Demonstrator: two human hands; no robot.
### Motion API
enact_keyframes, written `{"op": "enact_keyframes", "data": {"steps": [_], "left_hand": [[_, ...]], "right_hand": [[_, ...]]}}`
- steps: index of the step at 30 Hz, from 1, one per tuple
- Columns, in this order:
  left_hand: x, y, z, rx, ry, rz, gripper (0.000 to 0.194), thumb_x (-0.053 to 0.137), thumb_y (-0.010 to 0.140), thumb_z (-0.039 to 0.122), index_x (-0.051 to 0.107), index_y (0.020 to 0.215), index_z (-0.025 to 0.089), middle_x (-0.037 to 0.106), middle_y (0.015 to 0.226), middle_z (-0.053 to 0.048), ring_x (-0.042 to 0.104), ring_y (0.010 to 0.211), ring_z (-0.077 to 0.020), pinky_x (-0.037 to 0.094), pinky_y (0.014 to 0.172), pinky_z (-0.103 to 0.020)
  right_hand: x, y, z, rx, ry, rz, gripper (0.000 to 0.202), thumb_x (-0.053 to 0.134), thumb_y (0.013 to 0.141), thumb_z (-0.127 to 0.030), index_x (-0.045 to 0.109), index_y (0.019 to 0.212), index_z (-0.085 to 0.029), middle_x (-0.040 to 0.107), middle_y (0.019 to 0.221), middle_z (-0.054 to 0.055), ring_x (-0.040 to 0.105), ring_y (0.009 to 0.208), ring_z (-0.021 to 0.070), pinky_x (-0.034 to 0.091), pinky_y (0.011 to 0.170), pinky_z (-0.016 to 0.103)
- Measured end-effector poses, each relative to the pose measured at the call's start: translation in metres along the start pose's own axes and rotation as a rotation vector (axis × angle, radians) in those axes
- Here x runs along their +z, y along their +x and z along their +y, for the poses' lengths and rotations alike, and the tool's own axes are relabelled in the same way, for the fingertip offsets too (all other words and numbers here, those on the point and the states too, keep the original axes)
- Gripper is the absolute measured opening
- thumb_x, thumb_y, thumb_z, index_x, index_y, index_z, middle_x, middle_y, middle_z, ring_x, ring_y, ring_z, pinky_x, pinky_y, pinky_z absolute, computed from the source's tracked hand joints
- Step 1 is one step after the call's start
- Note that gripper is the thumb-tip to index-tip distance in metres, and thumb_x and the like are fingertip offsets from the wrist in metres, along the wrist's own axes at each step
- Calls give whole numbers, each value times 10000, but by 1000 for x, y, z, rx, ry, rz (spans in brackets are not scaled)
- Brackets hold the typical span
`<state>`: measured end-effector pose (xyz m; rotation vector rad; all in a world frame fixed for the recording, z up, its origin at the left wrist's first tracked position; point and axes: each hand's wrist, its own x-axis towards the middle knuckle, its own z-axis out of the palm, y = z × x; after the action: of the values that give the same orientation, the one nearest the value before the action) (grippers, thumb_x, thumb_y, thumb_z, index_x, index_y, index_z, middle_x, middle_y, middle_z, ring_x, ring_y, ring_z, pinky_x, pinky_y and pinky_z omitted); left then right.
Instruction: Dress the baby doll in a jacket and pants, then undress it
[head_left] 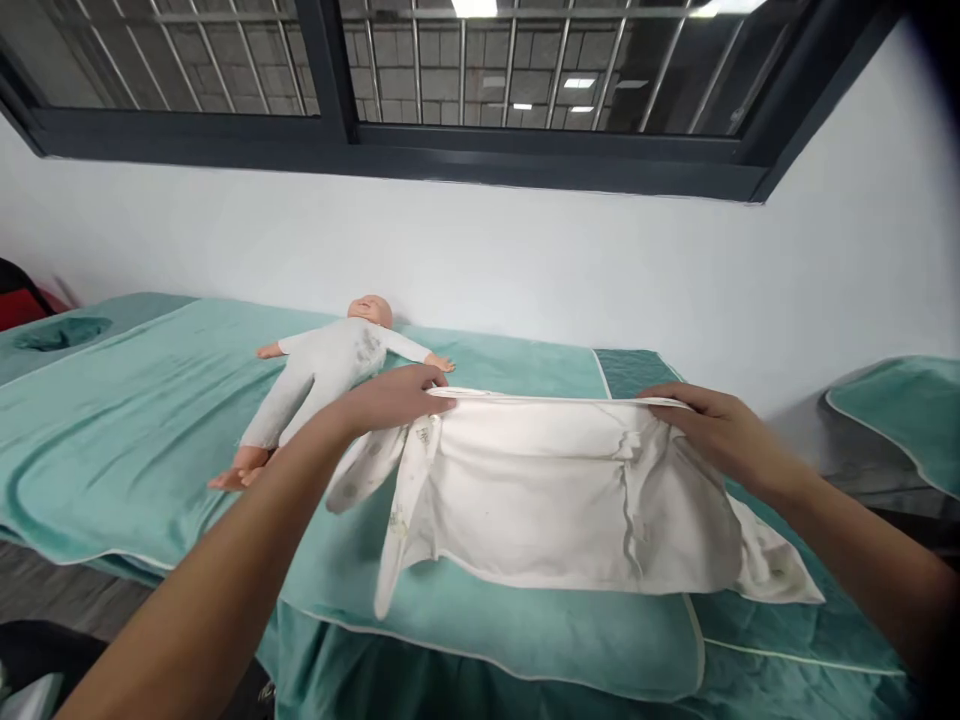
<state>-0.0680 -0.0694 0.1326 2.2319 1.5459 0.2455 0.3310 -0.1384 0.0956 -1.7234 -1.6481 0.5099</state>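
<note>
A white baby garment [532, 500] hangs stretched between my two hands above the bed, its upper edge pulled nearly straight. My left hand [401, 397] pinches that edge at one end, and my right hand [694, 410] grips the other end. One sleeve with a faint print droops below my left hand; another part of the cloth trails out under my right forearm. Beyond my left hand, a baby doll [322, 365] with a white cloth body lies on its back, arms spread, head toward the wall.
Teal covers [135, 400] spread over the bed, with a matching pillow [900, 420] at the right end. A white wall [480, 250] rises behind it under a dark-framed, barred window [540, 155]. Something red and black [19, 300] sits at the far left.
</note>
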Motion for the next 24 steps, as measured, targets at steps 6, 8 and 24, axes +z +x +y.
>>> {"op": "enact_keyframes", "data": {"steps": [6, 8, 24], "left_hand": [[68, 66, 11, -149, 392, 411, 279, 501, 910, 253, 606, 1152, 161, 654, 1152, -167, 606, 1100, -331, 479, 888, -450], [105, 67, 20, -74, 407, 540, 307, 474, 903, 151, 577, 1193, 154, 583, 1282, -183, 492, 1263, -350, 441, 973, -487], [197, 62, 17, 258, 155, 334, 355, 404, 869, 44, 604, 1146, 141, 592, 1287, -144, 506, 1285, -260, 422, 1098, -385]], "right_hand": [[75, 34, 15, 33, -444, 123, 383, 408, 898, -228, 682, 1165, -230, 692, 1178, 108, 630, 1047, 334, 481, 877, 481], [115, 24, 9, -137, -541, 252, 432, 396, 903, -184, 598, 1283, -152, 576, 1357, 171, 532, 1218, 352, 428, 990, 509], [207, 21, 15, -45, -454, 167, 372, 419, 945, -269, 569, 1251, -123, 639, 1275, 158, 534, 1218, 299, 367, 1070, 437]]}}
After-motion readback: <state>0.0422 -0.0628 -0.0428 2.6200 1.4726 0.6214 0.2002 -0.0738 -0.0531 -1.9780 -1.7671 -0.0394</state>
